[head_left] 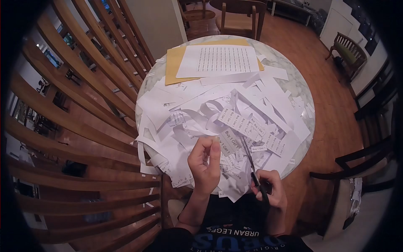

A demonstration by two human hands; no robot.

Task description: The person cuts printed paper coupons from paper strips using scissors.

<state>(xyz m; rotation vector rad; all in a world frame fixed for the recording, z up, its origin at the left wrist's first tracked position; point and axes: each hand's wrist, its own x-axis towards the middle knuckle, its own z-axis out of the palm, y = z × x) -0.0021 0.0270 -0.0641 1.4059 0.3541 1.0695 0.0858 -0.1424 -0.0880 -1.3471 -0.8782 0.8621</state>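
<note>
Pinched between the thumb and fingers of my left hand (205,164) is a printed paper strip (228,141) reading "Buy 1 Get 1". My right hand (269,187) is closed around the black handles of a pair of scissors (256,178). The scissor blades point up and away, close to the strip's right side; whether they touch it I cannot tell. Beneath both hands lies a heap of cut paper slips (235,166), many with the same print. Curled white offcuts (189,130) spread to the left.
A round marble table (300,80) carries the paper. Toward its far side a printed sheet (220,61) rests on a brown envelope (171,67). Wooden slats (84,113) rise along the left. A wooden chair (237,23) stands beyond the table, and a bench (350,48) farther right.
</note>
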